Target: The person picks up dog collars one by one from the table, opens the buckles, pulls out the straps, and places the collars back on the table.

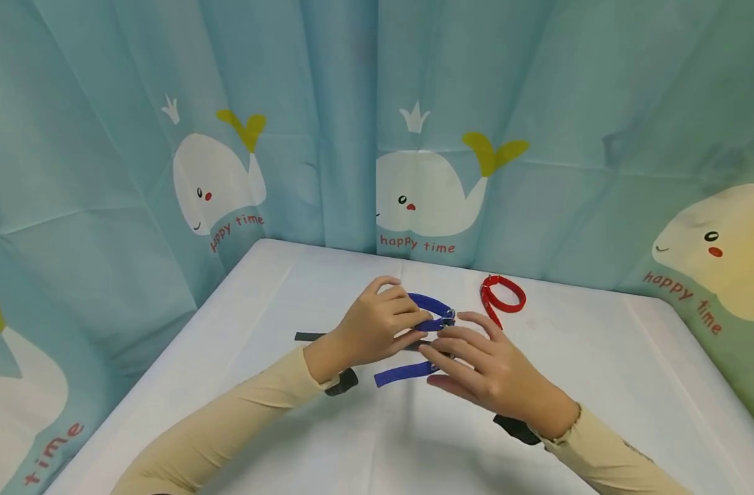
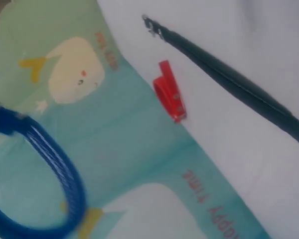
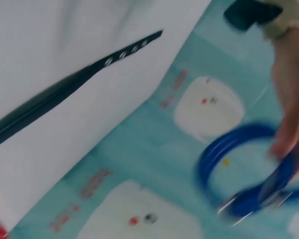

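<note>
A blue collar (image 1: 431, 302), its band formed into a loop with metal fittings, is held up between both hands over the table. My left hand (image 1: 383, 320) pinches the left side of the loop between fingers and thumb. At the buckle end, my right hand (image 1: 488, 368) holds the collar, its loose tail sticking out leftward between fingers and thumb. The left wrist view shows the round loop of the blue collar (image 2: 65, 169) at the left edge. In the right wrist view the collar (image 3: 209, 159) is blurred, with left-hand fingers on it.
A dark collar (image 1: 309, 337) lies stretched out on the white table (image 1: 327, 440) behind the hands; its buckle shows in the left wrist view, its holes in the right. Farther back right lies a looped red collar (image 1: 522, 297). A whale-print curtain (image 1: 346, 137) surrounds the table.
</note>
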A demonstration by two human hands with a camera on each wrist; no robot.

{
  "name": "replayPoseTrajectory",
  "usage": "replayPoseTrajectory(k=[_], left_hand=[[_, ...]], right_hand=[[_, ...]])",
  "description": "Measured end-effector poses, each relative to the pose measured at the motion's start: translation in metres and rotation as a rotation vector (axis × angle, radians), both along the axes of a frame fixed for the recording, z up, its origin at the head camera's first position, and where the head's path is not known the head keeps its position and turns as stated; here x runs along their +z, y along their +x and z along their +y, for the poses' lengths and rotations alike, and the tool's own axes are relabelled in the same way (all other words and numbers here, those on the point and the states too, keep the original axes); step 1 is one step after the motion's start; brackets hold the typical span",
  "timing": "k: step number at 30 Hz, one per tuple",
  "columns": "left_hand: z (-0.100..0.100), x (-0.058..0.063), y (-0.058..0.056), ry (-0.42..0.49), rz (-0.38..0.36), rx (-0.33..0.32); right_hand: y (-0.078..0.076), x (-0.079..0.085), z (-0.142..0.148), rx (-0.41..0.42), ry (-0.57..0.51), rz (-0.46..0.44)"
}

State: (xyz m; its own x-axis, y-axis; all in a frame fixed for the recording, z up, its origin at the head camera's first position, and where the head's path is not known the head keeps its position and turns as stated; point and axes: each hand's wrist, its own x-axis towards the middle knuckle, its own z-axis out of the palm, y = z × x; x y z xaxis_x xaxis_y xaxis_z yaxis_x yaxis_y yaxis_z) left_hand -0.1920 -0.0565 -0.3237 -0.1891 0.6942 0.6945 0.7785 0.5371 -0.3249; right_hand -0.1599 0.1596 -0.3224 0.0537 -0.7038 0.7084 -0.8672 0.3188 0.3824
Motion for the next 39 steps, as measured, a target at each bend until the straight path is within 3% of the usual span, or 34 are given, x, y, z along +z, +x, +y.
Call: replayPoseTrajectory(k=[5,8,11,14,17,19,23,26,31,39], left_hand=[[-0.006,0.0,0.0,0.02,0.081,-0.248],[-0.008,0.0,0.0,-0.026,0.07,-0.305],[-0.011,0.003,-0.001,-0.139,-0.021,-0.239],[-0.016,0.009,-0.003,-0.224,-0.181,-0.11],[-0.015,0.014,0.003,-0.189,-0.35,-0.035],[-0.01,0.016,0.011,-0.151,-0.402,-0.02],[0.003,0.014,0.026,-0.131,-0.33,0.016],[0.007,0.009,0.031,-0.071,-0.27,0.044],[0.007,0.003,0.033,0.058,-0.303,0.036],[0.01,0.001,0.032,0.129,-0.329,-0.011]], right_hand=[[-0.013,-0.001,0.017,-0.047,-0.051,-0.06],[-0.018,-0.002,0.022,-0.021,-0.047,-0.066],[-0.02,-0.002,0.023,-0.006,-0.029,-0.071],[-0.018,-0.002,0.023,-0.054,0.009,-0.1],[-0.016,-0.003,0.021,-0.119,0.041,-0.15],[-0.014,-0.003,0.018,-0.152,0.052,-0.187],[-0.011,-0.004,0.011,-0.156,0.032,-0.231],[-0.009,-0.005,0.009,-0.148,0.002,-0.25],[-0.008,-0.006,0.011,-0.144,-0.055,-0.269],[-0.006,-0.005,0.01,-0.114,-0.117,-0.27]])
